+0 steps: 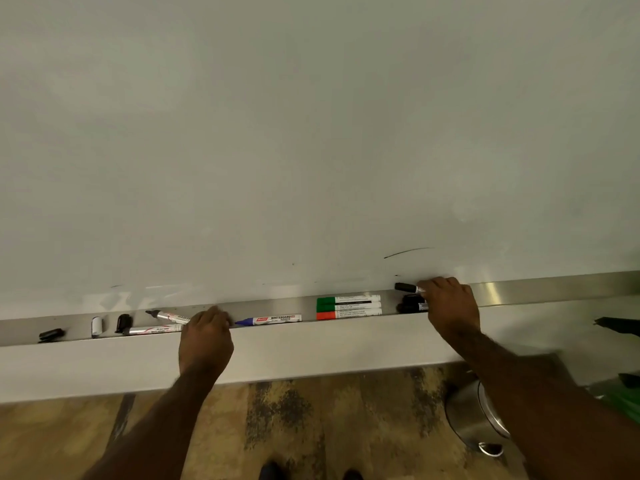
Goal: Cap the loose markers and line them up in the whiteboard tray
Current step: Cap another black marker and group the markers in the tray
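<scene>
Along the foot of the smooth, matte whiteboard point(311, 133) runs the tray point(554, 289), a long brushed-metal channel with a broad white front lip, and both your hands reach over that lip into it. Your right hand point(450, 306) is closed around a black-capped marker point(407, 287), lifted a little above the tray floor with its cap pointing left; just under that hand lie more dark-capped markers point(412, 304), bunched too tightly to count. Your left hand point(207, 329) curls down into the tray with its fingertips beside the bare tip of the blue marker point(268, 319); you cannot tell whether it grips anything. Between your hands that uncapped blue marker lies alone, and nearer your right hand three white-barrelled markers point(348, 307) lie flush and parallel, two capped green and one capped orange-red. Left of your left hand two uncapped black markers point(162, 322) lie crossed at an angle, their ends hidden under your knuckles. Beyond them sit three loose caps: a black cap point(123, 323), a white cap point(97, 326) and another black cap point(51, 334) farthest out. Right of your right hand the tray runs on bare to the frame edge.
</scene>
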A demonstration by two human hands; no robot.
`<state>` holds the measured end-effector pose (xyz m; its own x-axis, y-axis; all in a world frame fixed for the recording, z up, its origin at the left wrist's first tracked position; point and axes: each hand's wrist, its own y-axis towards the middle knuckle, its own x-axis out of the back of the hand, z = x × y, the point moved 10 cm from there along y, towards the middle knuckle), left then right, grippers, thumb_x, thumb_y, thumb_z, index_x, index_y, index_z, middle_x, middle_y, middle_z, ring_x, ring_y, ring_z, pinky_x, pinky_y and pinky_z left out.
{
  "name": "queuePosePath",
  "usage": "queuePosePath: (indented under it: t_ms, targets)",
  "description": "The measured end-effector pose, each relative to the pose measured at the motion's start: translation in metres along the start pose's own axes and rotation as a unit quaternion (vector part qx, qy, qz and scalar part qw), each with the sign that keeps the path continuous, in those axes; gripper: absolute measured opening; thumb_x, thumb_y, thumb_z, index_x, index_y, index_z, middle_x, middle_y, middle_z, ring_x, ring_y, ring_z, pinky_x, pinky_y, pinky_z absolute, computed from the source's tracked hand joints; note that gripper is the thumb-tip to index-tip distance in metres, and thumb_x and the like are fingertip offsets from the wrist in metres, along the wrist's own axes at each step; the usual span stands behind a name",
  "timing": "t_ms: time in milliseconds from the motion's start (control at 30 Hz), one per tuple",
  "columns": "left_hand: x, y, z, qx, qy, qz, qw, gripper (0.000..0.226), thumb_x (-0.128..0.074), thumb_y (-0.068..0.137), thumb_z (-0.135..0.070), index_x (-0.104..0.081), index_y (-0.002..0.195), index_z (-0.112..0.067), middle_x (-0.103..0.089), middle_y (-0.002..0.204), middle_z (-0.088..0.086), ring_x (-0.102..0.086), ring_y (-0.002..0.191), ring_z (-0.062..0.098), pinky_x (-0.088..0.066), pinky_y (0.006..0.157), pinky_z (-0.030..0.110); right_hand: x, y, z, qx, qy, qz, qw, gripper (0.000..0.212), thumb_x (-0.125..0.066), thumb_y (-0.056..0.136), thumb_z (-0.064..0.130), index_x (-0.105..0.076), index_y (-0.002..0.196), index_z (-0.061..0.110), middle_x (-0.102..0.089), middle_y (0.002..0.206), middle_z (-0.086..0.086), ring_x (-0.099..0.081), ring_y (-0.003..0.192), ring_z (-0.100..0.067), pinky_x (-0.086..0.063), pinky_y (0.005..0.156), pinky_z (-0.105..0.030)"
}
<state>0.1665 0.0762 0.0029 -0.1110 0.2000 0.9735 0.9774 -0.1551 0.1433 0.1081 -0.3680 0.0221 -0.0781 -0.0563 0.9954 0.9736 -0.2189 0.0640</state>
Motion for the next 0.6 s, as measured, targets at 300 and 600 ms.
queuePosePath:
  t_ms: [300, 600]
  targets:
    - [-0.010, -0.004, 0.006, 0.024, -0.052, 0.002, 0.998, 0.018, -0.053, 0.081, 0.004, -0.068, 0.083, -0.006, -0.064, 0.084, 0.008, -0.058, 0.081, 0.027, -0.048, 0.070, 0.039, -0.011, 0.003, -0.021, -0.032, 0.034, 0.046, 0.998, 0.038, -0.050, 0.085, 0.001, -0.059, 0.120, 0.013, -0.061, 0.121, -0.012, -0.050, 0.113, -0.032, -0.048, 0.089, -0.042]
    - [-0.011, -0.003, 0.006, 0.016, -0.067, 0.007, 0.998, 0.017, -0.054, 0.082, 0.007, -0.068, 0.083, -0.002, -0.064, 0.084, 0.013, -0.058, 0.082, 0.029, -0.050, 0.075, 0.042, -0.016, -0.002, -0.018, -0.048, 0.046, 0.048, 0.997, 0.029, -0.050, 0.087, 0.000, -0.058, 0.114, 0.007, -0.057, 0.118, -0.015, -0.052, 0.106, -0.032, -0.052, 0.080, -0.043]
